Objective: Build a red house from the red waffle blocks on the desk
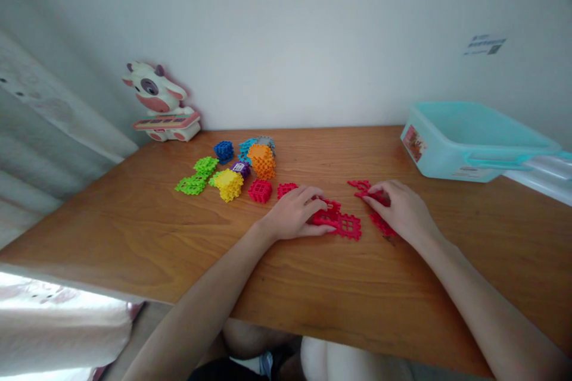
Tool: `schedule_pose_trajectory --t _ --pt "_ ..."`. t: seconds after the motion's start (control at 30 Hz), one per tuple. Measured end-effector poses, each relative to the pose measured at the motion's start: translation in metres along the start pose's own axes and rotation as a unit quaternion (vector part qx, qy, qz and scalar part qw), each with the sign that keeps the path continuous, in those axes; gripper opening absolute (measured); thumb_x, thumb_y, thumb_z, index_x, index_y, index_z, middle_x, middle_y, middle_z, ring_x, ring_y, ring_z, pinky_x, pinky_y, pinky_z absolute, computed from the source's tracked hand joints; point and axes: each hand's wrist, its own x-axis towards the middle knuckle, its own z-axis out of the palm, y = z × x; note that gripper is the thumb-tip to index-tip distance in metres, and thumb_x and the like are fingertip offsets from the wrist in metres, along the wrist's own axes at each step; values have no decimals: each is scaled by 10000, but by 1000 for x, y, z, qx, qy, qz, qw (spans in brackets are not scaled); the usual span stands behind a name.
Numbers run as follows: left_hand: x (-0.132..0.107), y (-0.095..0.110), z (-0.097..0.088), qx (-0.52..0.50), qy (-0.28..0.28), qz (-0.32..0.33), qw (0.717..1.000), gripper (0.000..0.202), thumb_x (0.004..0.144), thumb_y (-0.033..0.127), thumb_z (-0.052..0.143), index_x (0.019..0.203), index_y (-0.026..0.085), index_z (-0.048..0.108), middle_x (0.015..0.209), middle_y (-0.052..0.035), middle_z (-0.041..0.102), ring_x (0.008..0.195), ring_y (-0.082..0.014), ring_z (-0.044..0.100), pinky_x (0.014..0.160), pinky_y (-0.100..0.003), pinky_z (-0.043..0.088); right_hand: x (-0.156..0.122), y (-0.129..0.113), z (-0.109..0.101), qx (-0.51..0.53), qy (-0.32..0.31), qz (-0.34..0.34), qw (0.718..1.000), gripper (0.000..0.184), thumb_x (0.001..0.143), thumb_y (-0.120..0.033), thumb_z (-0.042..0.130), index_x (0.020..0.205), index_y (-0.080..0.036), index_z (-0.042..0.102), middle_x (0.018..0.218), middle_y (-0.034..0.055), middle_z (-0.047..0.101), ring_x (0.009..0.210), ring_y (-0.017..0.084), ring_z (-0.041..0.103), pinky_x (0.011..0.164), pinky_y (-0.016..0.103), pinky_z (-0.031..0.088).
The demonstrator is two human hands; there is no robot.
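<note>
Red interlocking plastic tiles with toothed edges lie around both hands on the wooden table. My left hand (298, 213) is closed over a few joined red tiles (348, 226), thumb along their near edge and fingers on top. To the right, my right hand (400, 207) pinches a red tile (379, 197) between thumb and fingers; part of it is hidden by the fingers. More red pieces (358, 184) lie just beyond and beneath that hand. A red tile (286, 189) shows behind my left hand, and a red stack (260, 190) stands to its left.
Stacks of yellow (229, 184), orange (262, 161), purple (241, 169) and dark blue tiles (224, 152) stand at the back left, near green tiles (192, 184). A cow-shaped toy keyboard (165, 107) sits by the wall. A turquoise bin (465, 155) stands at the right.
</note>
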Motion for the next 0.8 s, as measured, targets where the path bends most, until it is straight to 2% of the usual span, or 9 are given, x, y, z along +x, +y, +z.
schedule_pose_trajectory --t 0.07,0.13,0.23,0.4,0.53,0.67,0.8 --pt "0 -2 1 -1 2 -7 1000 426 931 583 633 1088 191 689 1183 -132 667 1102 -247 673 964 -397 568 -1 -2 -1 40 5 24 999 261 930 -488 623 902 -234 675 869 92 763 749 274 727 685 421 576" --pt "-1 -4 1 0 4 -9 1000 429 932 583 633 1092 188 684 1191 -132 665 1087 -244 677 954 -390 570 -2 -6 -2 80 8 52 995 253 917 -456 647 1023 -227 667 886 84 771 733 259 738 667 408 594" --pt "0 -5 0 2 9 -5 1000 432 934 573 636 1104 178 676 1197 -135 660 1097 -249 674 952 -385 572 -2 -14 -3 116 19 57 991 337 921 -407 649 1197 -214 654 948 92 782 763 254 755 701 421 623" --pt "1 -4 -1 -1 4 -7 1000 398 937 550 641 1105 191 673 1188 -127 652 1093 -242 673 946 -386 579 -1 -27 -8 130 41 -5 991 224 964 -384 610 1062 -228 737 1052 101 785 916 274 755 805 456 623" --pt "0 -5 -1 -3 1 -7 1000 395 938 546 641 1113 193 671 1200 -129 650 1103 -244 672 949 -392 582 1 -35 -13 127 62 -6 990 221 966 -406 622 1000 -234 757 991 89 780 881 262 742 753 420 611" --pt "-1 -6 0 -3 0 -9 1000 413 945 554 627 1125 185 670 1214 -137 653 1082 -243 675 935 -393 585 0 -36 -13 145 71 26 986 204 955 -404 650 1013 -236 748 952 77 778 810 236 734 692 382 602" --pt "-2 -6 1 -2 7 -5 1000 411 947 553 625 1117 182 672 1209 -135 654 1088 -239 673 935 -384 583 -1 -36 -8 221 83 89 968 282 928 -431 680 1116 -224 709 982 85 792 813 242 759 726 404 633"
